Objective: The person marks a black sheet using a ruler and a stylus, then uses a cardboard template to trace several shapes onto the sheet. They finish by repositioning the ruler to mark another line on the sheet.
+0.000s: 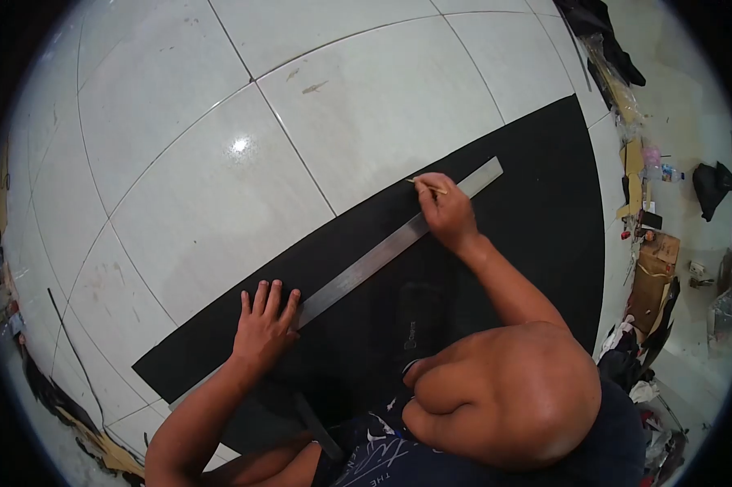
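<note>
A long metal ruler (366, 266) lies slantwise across a large black sheet (536, 243) spread on the floor. My left hand (264, 325) rests open over the ruler's lower left part, its fingers spread and reaching onto the sheet. Towards the ruler's upper right end, my right hand (447, 213) is closed around a thin yellowish pencil (436, 190). The pencil's tip points left, close to the far edge of the sheet. Part of the ruler is hidden beneath both hands and my left forearm.
Pale floor tiles (212, 162) surround the sheet. Cardboard pieces (654, 272), a plastic bottle (670, 174) and a black bag (715, 188) lie along the right side. A thin dark strip (74, 357) and more clutter lie at the left. My bent knee (544, 390) is over the sheet's near part.
</note>
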A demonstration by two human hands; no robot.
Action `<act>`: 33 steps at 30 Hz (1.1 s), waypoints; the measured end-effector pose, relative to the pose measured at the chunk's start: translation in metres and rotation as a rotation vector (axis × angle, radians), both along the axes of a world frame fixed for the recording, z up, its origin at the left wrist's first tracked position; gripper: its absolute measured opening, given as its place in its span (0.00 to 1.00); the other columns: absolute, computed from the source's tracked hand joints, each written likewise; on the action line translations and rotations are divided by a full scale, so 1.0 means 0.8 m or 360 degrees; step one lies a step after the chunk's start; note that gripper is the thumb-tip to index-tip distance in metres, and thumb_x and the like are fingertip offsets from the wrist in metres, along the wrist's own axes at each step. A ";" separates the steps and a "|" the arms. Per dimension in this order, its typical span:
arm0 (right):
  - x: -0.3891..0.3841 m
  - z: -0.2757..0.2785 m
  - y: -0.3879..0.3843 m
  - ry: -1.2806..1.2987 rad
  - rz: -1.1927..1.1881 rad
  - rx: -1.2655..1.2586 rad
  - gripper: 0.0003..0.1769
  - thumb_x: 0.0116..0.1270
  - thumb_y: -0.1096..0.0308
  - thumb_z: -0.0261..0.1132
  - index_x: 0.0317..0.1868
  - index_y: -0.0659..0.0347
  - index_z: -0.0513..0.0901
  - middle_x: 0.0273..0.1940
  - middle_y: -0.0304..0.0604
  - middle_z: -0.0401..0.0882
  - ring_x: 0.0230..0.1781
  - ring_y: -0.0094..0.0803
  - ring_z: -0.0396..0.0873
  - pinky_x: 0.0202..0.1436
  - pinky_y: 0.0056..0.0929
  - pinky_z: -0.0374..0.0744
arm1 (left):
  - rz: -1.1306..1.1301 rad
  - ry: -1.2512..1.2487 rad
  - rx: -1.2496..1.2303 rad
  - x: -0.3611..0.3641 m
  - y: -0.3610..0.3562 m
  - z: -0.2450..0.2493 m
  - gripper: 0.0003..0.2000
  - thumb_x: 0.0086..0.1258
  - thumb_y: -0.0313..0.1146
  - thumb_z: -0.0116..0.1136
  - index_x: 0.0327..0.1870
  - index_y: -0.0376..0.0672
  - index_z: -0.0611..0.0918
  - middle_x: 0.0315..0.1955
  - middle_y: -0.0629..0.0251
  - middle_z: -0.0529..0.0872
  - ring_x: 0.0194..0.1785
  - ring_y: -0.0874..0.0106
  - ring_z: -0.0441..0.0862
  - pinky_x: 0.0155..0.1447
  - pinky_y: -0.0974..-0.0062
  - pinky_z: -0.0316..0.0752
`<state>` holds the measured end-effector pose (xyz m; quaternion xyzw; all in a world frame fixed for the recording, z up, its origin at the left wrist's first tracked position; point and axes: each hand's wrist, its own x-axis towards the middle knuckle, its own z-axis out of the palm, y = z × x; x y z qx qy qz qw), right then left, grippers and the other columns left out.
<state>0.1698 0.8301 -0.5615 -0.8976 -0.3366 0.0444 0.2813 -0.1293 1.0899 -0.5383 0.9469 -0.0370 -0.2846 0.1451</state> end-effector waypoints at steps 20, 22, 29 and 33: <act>0.021 0.015 -0.008 -0.0589 0.0399 -0.0433 0.10 0.73 0.72 0.59 0.48 0.68 0.82 0.43 0.54 0.85 0.41 0.49 0.86 0.38 0.41 0.85 | 0.0030 0.0013 -0.0006 0.002 -0.001 0.001 0.43 0.60 0.48 0.73 0.78 0.53 0.65 0.76 0.47 0.64 0.79 0.45 0.59 0.76 0.35 0.59; 0.015 0.010 -0.010 -0.0315 0.0283 -0.0318 0.16 0.77 0.64 0.56 0.48 0.69 0.83 0.45 0.56 0.85 0.43 0.51 0.85 0.45 0.43 0.84 | 0.0031 0.0027 -0.0008 0.005 -0.002 0.003 0.44 0.60 0.48 0.73 0.78 0.52 0.65 0.76 0.47 0.63 0.79 0.45 0.59 0.76 0.35 0.58; 0.026 -0.030 -0.038 -0.0322 0.0223 -0.0272 0.19 0.79 0.60 0.55 0.49 0.68 0.85 0.47 0.55 0.86 0.48 0.48 0.85 0.47 0.42 0.84 | 0.0026 -0.0017 -0.0011 0.002 0.001 -0.005 0.45 0.59 0.49 0.73 0.78 0.52 0.65 0.76 0.46 0.63 0.79 0.45 0.59 0.76 0.35 0.57; 0.041 0.030 -0.018 0.0427 -0.0488 -0.0061 0.18 0.78 0.60 0.56 0.51 0.67 0.84 0.47 0.53 0.86 0.48 0.47 0.85 0.46 0.43 0.84 | 0.0045 -0.0002 -0.0032 -0.002 -0.001 0.000 0.45 0.59 0.48 0.73 0.78 0.53 0.65 0.76 0.46 0.63 0.79 0.45 0.59 0.76 0.34 0.57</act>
